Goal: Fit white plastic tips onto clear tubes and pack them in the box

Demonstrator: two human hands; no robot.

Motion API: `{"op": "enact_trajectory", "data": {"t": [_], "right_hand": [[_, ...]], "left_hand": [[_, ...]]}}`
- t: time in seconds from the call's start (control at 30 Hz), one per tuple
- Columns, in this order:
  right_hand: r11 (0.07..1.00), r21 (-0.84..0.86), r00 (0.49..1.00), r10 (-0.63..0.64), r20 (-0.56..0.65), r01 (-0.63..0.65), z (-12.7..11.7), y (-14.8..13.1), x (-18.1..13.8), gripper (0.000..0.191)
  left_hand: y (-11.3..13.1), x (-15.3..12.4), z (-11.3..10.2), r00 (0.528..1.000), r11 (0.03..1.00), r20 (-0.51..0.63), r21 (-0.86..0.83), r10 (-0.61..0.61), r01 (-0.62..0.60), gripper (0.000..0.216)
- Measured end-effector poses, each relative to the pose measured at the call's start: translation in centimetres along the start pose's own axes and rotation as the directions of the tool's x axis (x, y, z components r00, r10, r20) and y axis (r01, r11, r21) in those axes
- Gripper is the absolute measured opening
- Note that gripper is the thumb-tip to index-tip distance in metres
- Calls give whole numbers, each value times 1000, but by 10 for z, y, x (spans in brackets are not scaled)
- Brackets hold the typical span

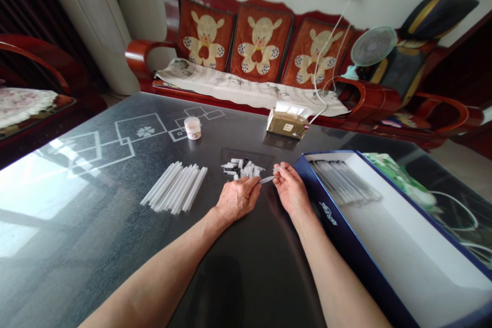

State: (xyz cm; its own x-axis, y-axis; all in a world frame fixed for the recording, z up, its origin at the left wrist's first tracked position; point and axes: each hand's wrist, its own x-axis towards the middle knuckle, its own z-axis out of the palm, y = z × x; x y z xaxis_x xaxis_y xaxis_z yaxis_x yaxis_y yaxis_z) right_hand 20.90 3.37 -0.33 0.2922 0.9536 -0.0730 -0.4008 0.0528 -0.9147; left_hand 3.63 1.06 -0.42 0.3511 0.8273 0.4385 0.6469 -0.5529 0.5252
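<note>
Just beyond the front middle of the table, my left hand [239, 197] is closed around a slim translucent tube [266, 180], whose tapered end points right. Facing it, my right hand [291, 188] pinches a small whitish piece [278, 168] that looks like a cap. The tube's end and the piece are close but apart. Behind my left hand lies a loose pile of small clear, white and black parts [242, 166]. A bundle of translucent white tubes [175, 188] rests on the table to the left.
A blue box [326, 215] with a white inside stands at the right, holding a row of thin clear sticks with dark ends [342, 182]. Farther back are a small lidded tub [192, 128] and a tissue pack [287, 122]. A green package [400, 174] lies beyond the box.
</note>
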Motion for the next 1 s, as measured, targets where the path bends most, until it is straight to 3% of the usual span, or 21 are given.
{"op": "enact_trajectory", "data": {"t": [0.23, 0.6, 0.77, 1.0], "right_hand": [[999, -16, 997, 39, 64, -38, 3, 1, -6, 36], [999, 2, 990, 41, 137, -42, 5, 3, -10, 32], [999, -34, 982, 35, 188, -29, 6, 2, -13, 33], [988, 87, 948, 94, 305, -126, 10, -5, -15, 32]], "left_hand": [[-2, 1, 1, 999, 998, -20, 51, -39, 40, 28], [1, 2, -3, 994, 994, 37, 55, -99, 97, 28], [1, 3, -3, 995, 996, 27, -24, -91, 92, 26], [7, 6, -8, 990, 978, 83, -167, -115, 127, 30]]}}
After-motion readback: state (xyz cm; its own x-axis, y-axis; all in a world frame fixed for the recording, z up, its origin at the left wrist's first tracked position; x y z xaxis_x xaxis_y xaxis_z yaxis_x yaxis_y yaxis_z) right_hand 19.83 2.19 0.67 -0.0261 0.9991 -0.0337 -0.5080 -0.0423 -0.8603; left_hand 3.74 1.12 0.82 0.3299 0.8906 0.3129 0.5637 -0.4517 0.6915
